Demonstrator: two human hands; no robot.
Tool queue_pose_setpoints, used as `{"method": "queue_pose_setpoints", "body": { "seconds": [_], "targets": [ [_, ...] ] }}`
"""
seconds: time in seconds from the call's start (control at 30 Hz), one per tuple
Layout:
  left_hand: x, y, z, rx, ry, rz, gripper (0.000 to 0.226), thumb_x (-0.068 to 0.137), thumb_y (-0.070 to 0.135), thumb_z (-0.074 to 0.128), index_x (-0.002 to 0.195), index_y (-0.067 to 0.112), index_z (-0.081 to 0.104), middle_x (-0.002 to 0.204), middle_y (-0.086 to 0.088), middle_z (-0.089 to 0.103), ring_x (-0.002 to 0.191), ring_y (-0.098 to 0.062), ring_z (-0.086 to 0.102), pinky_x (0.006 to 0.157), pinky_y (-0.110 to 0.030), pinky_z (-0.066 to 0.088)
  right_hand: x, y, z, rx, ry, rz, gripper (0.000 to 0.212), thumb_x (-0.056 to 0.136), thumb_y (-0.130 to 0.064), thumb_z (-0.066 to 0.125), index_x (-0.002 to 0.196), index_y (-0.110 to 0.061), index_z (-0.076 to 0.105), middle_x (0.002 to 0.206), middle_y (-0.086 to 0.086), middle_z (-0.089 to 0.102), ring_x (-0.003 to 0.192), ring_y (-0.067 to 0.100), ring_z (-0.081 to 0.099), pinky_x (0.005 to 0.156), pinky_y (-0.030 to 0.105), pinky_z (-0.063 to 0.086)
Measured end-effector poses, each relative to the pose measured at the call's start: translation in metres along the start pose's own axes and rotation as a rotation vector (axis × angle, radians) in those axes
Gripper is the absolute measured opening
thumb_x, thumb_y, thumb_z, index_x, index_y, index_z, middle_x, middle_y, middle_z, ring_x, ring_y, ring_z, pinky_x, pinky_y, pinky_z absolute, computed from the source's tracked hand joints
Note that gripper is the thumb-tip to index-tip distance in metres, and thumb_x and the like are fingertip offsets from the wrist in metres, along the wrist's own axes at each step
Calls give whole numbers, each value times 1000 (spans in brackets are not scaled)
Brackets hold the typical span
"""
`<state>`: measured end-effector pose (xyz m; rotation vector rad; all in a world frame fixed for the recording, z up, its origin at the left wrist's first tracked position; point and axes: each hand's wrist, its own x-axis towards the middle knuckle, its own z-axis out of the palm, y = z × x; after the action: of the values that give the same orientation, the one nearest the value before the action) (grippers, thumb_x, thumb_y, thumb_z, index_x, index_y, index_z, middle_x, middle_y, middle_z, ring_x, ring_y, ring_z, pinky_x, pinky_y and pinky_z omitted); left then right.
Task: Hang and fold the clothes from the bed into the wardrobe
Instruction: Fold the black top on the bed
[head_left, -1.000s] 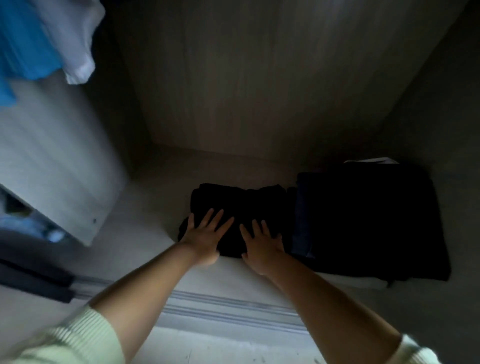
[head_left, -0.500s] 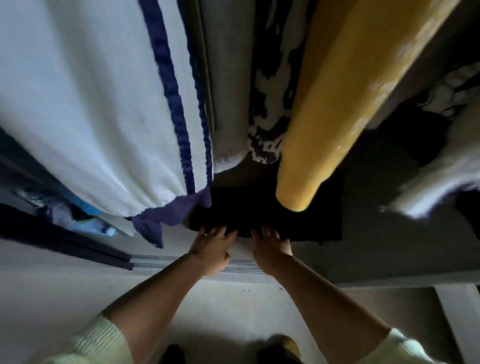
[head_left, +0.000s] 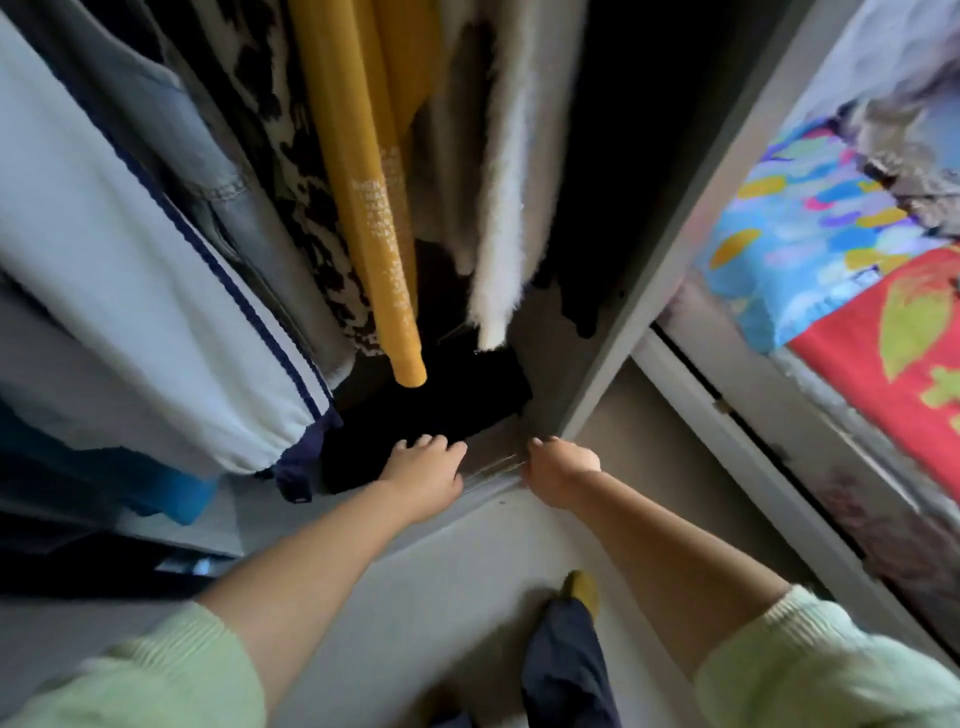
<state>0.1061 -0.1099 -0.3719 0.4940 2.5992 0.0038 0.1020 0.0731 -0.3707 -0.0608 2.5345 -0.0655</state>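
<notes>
While left hand (head_left: 423, 470) rests by black clothes (head_left: 431, 410), right hand (head_left: 558, 467) hangs w/ nothing.

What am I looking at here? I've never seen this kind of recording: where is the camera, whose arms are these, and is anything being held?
There is no machine. The one camera sits on a person's head, looking down along their bare arms into a wardrobe. The left hand reaches to the edge of a pile of folded dark clothes on the wardrobe floor; I cannot tell whether it touches. The right hand is by the door track, and its fingers are hidden. Nothing is visibly held. Hanging above: a yellow garment and a white garment with blue trim. A patterned bedcover shows at right.
</notes>
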Motion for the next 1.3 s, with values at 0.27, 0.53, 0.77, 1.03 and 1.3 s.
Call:
{"method": "queue_pose_setpoints", "body": {
  "seconds": [0.27, 0.53, 0.77, 1.03, 1.3],
  "targets": [
    [-11, 148, -99, 139, 111, 331, 46, 96, 30, 38, 139, 14, 33, 133, -11, 45, 125, -30, 40, 97, -45, 40, -133, 114, -49, 167, 97, 291, 36, 97, -32, 39, 124, -15, 56, 127, 6, 58, 115, 27, 57, 82, 31, 44],
    [1, 367, -144, 217, 176, 615, 50, 95, 31, 42, 141, 16, 31, 134, -12, 45, 126, -30, 41, 95, -45, 41, -258, 296, -41, 206, 109, 571, 32, 96, -14, 39, 122, -11, 57, 123, 7, 59, 112, 28, 57, 81, 39, 47],
    [3, 533, -148, 180, 172, 782, 46, 96, 27, 41, 140, 16, 33, 132, -12, 47, 120, -30, 46, 88, -43, 43, -325, 434, -22, 268, 163, 709, 27, 96, -20, 47, 121, -12, 55, 119, 5, 60, 106, 27, 59, 82, 37, 52],
    [61, 615, -157, 243, 98, 804, 53, 98, 27, 39, 147, 16, 25, 136, -11, 45, 122, -29, 44, 93, -43, 43, -310, 533, -14, 309, 134, 715, 20, 99, -14, 37, 108, -12, 55, 97, 3, 54, 83, 24, 52, 66, 33, 42],
    [176, 711, -203, 235, 179, 902, 44, 98, 25, 40, 141, 15, 37, 126, -10, 56, 105, -28, 57, 71, -36, 48, -289, 653, -26, 444, 102, 870, 30, 100, -18, 37, 124, -10, 51, 127, 8, 56, 113, 29, 56, 78, 37, 47]
  ]
}}
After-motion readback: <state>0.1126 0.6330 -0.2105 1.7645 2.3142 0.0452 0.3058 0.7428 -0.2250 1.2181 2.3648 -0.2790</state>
